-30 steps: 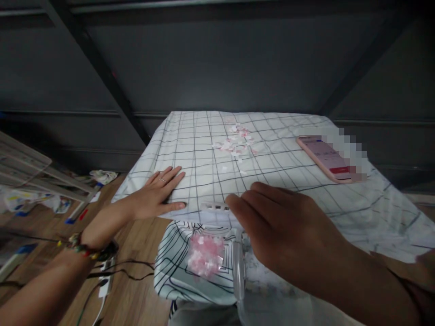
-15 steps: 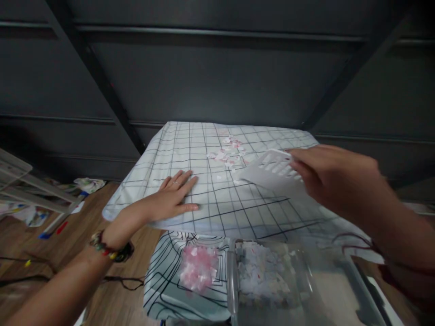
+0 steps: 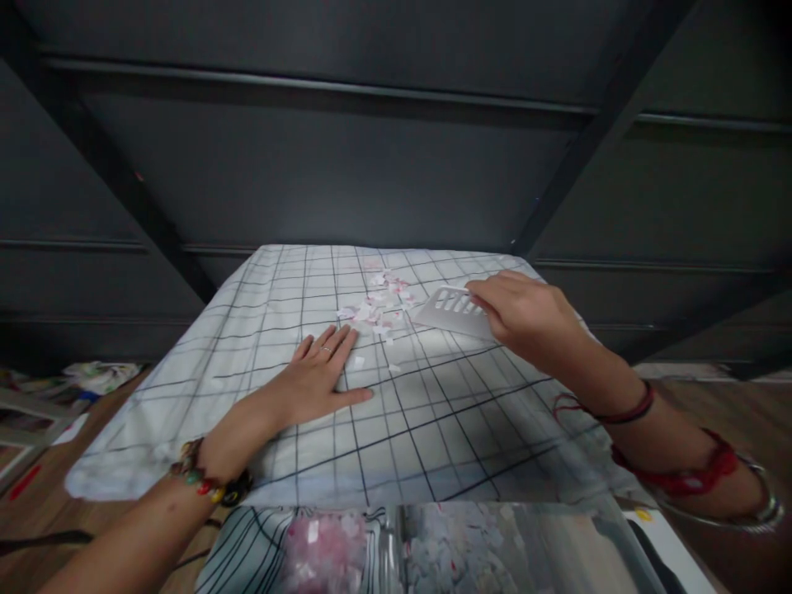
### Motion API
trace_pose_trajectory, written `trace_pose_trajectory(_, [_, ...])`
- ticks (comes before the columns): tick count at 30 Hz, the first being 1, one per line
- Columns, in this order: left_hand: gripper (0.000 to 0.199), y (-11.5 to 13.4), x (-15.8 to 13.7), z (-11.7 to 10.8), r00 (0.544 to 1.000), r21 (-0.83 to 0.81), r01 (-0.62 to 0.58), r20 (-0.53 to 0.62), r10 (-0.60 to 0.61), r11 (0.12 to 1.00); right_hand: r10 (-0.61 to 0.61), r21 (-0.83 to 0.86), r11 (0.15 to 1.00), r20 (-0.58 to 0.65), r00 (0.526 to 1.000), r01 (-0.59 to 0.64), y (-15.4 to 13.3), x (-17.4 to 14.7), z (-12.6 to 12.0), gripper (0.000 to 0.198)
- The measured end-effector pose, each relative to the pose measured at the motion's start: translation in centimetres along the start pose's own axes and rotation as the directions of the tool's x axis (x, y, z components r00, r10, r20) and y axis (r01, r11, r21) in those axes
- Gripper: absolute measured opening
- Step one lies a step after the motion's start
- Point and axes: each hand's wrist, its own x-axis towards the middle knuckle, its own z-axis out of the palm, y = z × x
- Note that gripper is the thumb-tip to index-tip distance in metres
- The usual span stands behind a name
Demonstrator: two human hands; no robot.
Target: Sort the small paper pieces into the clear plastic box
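Note:
My left hand (image 3: 322, 375) lies flat with fingers spread on the white checked cloth (image 3: 426, 421). Its fingertips are just short of a loose heap of small white and pink paper scraps (image 3: 368, 309). In my right hand (image 3: 520, 309) is a white slotted plastic scraper (image 3: 454, 309), pinched by its upper right part. The scraper leans at a tilt, and its left edge comes down beside the right side of the scraps. A few single scraps lie nearer to me, by my left fingers.
Below the table's front edge stands a clear plastic box (image 3: 396, 544) holding many pale paper scraps. Left of it, a clear bag of pink pieces (image 3: 325, 549) rests on a striped cloth (image 3: 247, 549). Dark panels (image 3: 346, 165) rise behind the table. A white frame (image 3: 25, 429) stands at left.
The view has tilted up and shifted right. My right hand has brought the scraper farther across the cloth, up against the scraps' right side. My left hand stays flat.

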Motion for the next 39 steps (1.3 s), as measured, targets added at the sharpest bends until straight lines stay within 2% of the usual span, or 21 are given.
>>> trace_pose_trajectory(3, [0.098, 0.2, 0.1, -0.1, 0.999, 0.004, 0.025, 0.024, -0.025, 1.000, -0.076, 0.027, 0.997, 0.059, 0.995, 0.074, 0.4, 0.2, 0.2, 0.025])
trace_pose_trajectory(9, [0.098, 0.3, 0.2, -0.1, 1.000, 0.008, 0.020, 0.014, -0.020, 1.000, -0.079, 0.067, 0.994, -0.041, 0.996, 0.081, -0.1, 0.7, 0.6, 0.025])
trace_pose_trajectory(14, [0.098, 0.0, 0.1, 0.1, 1.000, 0.004, 0.006, -0.001, -0.006, 1.000, -0.146, 0.122, 0.983, 0.036, 0.989, 0.140, 0.3, 0.4, -0.3, 0.027])
trace_pose_trajectory(19, [0.096, -0.1, 0.1, 0.3, 0.999, -0.006, -0.022, -0.037, 0.022, 1.000, -0.092, 0.084, 0.992, 0.003, 0.996, 0.092, 0.5, 0.1, -0.8, 0.026])
trace_pose_trajectory(24, [0.097, 0.0, 0.2, 0.2, 1.000, 0.001, -0.004, -0.030, 0.004, 1.000, -0.086, 0.116, 0.990, 0.045, 0.995, 0.080, 0.4, 0.2, -0.4, 0.028])
trace_pose_trajectory(30, [0.097, 0.2, 0.2, -0.1, 0.999, -0.031, 0.000, -0.033, -0.002, 1.000, 0.022, 0.099, 0.995, 0.001, 1.000, -0.022, 1.3, 0.8, 0.6, 0.028])
trace_pose_trajectory(34, [0.096, -0.2, 0.2, 0.2, 0.995, -0.046, -0.038, -0.097, 0.033, 0.998, -0.031, 0.114, 0.993, 0.042, 0.999, 0.026, 1.0, 1.2, 1.4, 0.029])
trace_pose_trajectory(39, [0.098, -0.7, 0.3, 0.5, 0.990, -0.039, -0.092, -0.108, 0.087, 0.995, -0.070, 0.135, 0.989, 0.061, 0.996, 0.061, 1.4, 0.7, 0.0, 0.027])
